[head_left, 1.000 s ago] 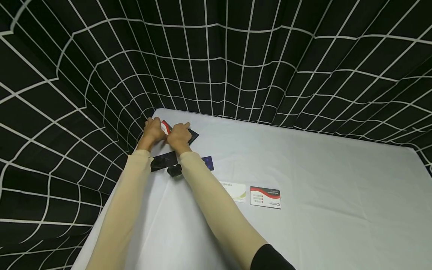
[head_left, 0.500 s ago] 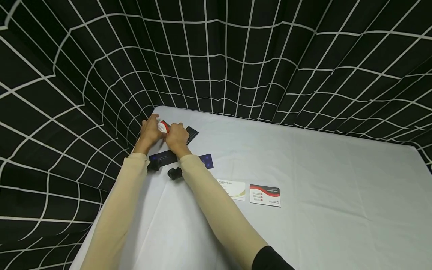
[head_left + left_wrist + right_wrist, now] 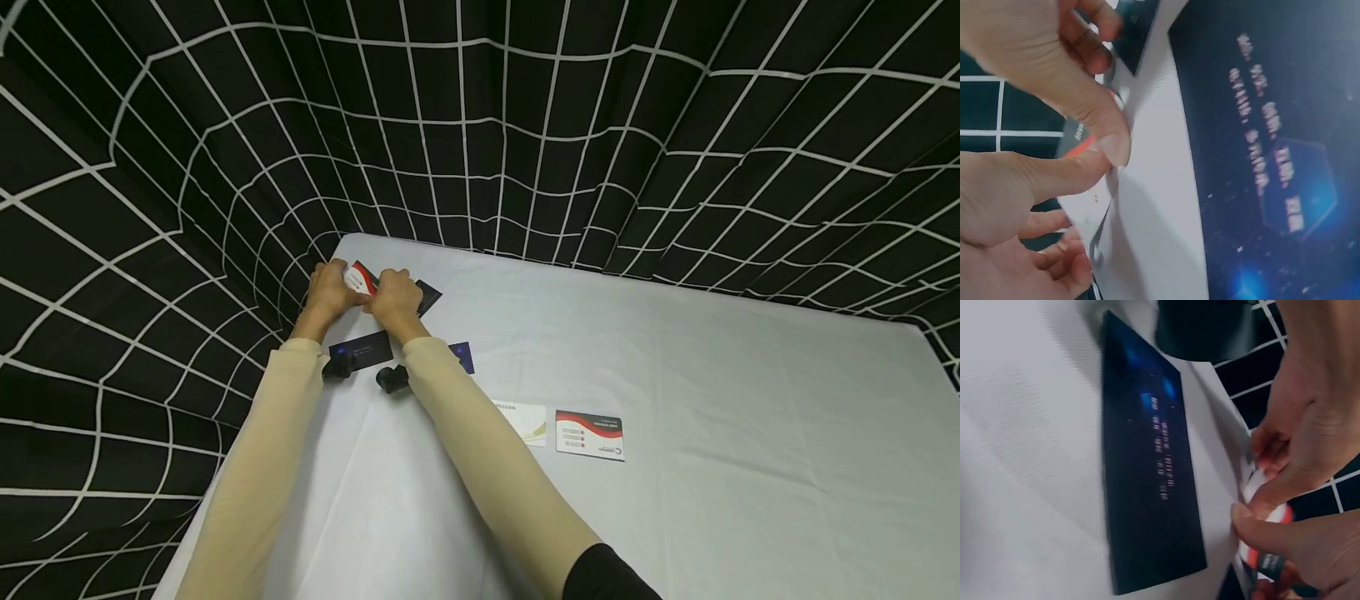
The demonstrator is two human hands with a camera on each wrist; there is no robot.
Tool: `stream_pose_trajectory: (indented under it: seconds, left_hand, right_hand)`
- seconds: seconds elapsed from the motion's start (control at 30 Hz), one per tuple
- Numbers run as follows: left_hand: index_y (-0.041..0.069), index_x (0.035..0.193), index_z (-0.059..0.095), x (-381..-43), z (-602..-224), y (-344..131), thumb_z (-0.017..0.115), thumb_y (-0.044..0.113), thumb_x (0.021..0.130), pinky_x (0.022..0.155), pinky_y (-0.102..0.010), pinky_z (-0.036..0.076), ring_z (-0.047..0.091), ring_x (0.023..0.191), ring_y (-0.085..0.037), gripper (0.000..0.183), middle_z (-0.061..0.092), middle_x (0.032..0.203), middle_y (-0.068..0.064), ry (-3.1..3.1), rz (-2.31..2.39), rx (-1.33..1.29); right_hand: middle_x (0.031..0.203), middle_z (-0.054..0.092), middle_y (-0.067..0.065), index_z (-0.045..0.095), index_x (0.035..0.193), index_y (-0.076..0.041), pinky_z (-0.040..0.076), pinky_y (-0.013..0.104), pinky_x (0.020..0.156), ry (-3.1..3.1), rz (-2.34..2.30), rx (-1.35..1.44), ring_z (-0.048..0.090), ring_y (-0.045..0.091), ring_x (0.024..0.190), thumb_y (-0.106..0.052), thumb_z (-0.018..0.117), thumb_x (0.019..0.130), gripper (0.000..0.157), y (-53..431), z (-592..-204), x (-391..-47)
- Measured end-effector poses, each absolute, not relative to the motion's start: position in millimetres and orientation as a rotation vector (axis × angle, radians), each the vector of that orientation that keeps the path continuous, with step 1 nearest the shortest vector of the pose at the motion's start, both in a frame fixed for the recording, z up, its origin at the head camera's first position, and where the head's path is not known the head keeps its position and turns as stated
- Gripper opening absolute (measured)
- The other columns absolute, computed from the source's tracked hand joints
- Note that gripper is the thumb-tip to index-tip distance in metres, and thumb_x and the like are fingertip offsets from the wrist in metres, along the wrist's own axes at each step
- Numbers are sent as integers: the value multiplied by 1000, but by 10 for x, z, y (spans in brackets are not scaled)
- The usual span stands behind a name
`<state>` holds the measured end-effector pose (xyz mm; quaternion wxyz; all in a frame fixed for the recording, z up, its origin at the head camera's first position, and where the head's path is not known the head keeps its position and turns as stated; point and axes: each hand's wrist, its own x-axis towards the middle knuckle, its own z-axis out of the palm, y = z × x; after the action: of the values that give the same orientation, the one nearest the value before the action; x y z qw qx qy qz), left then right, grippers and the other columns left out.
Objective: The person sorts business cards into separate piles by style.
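Observation:
Both hands meet at the far left corner of the table, on a white, red and dark grey business card [image 3: 358,279]. My left hand [image 3: 327,287] pinches it at the left side, thumb on the near edge. From the right, my right hand [image 3: 397,297] grips the same card, its thumb tip meeting the left thumb in the left wrist view. Fingers of both hands lie behind the card [image 3: 1094,203]. A black card [image 3: 429,297] lies on the table, partly hidden by the right hand. Nearer the body, a dark blue card [image 3: 362,351] lies below the hands.
A blue card [image 3: 462,357] and a white card with a gold curve [image 3: 527,423] lie partly under the right sleeve. Right of them is another red, white and dark business card [image 3: 589,435]. Black gridded curtain [image 3: 480,133] borders the white tablecloth [image 3: 712,375] behind and left.
Both hands have shifted slightly left with the business card, and the card's tilt has changed a little. The left hand's fingers spread, then drew in again. The cards on the table stay put.

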<state>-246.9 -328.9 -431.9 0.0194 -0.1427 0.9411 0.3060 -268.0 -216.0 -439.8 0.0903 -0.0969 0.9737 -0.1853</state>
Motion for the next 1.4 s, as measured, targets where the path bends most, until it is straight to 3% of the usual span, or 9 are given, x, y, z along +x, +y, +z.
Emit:
stream_pose_trajectory:
  seconds: [0.17,0.27,0.4,0.53,0.63,0.8,1.1,1.2,1.4]
  left_hand:
    - [-14,116,61,-2425,-4270,-3306,80,11,78,92,-49,36,47,108,-44,49,55,114,-33,3046,1019,-461]
    - [-11,107,68,-2371,-4263,-3363,76,14,85,77,-38,42,56,95,-34,34,66,105,-27,3092,1113,-514]
    - [-9,108,68,-2282,-4223,-3435,73,20,89,58,-23,40,61,70,-12,35,72,87,-14,2936,1346,-612]
    - [-9,115,65,-2198,-4158,-3428,73,26,90,50,-23,40,57,55,-4,44,66,66,3,2684,1508,-676]
    - [-8,119,64,-2160,-4114,-3358,72,28,90,48,-25,36,52,51,-5,47,60,57,9,2624,1515,-678]
    - [-7,115,67,-2121,-4074,-3171,70,24,92,47,-25,31,49,49,-5,39,59,54,8,2674,1423,-580]
    - [-4,109,71,-1994,-4098,-2730,72,27,90,54,-24,42,59,56,-13,36,70,83,-13,2762,1274,-494]
    - [-2,106,72,-1949,-4102,-2523,71,27,91,51,-26,37,61,54,-20,34,69,71,-13,2773,1248,-421]
    - [-1,92,75,-1835,-4136,-2067,68,25,93,45,-26,36,63,50,-23,27,70,69,-11,2813,1240,-180]
  right_hand:
    - [101,62,2,75,107,-21,53,34,72,2956,-671,-346,64,17,92,-37,82,79,33,-2051,-4415,-2632]
    - [97,68,0,75,109,-19,49,26,68,2878,-975,-345,64,13,84,-32,77,85,27,-1966,-4449,-2639]
    - [85,73,6,75,100,-5,45,20,58,2574,-1518,-251,65,16,68,-20,75,87,20,-1832,-4430,-2662]
    - [86,72,13,72,99,5,54,22,58,2262,-1815,-110,70,24,69,-10,75,87,19,-1683,-4347,-2662]
    - [88,72,13,72,101,7,56,25,60,2138,-1889,-38,72,24,69,-7,75,86,20,-1547,-4289,-2644]
    - [79,72,10,76,93,3,54,20,56,2131,-1853,71,64,10,51,-9,76,86,14,-1284,-4286,-2593]
    - [81,72,19,73,100,9,53,20,54,2043,-1843,124,60,6,46,-5,75,85,21,-778,-4342,-2468]
    - [83,72,20,72,102,10,55,22,58,2056,-1800,84,61,6,47,-7,74,87,23,-511,-4311,-2431]
    - [73,71,15,74,97,8,58,37,70,2189,-1652,41,61,6,48,-14,76,86,25,67,-4232,-2315]
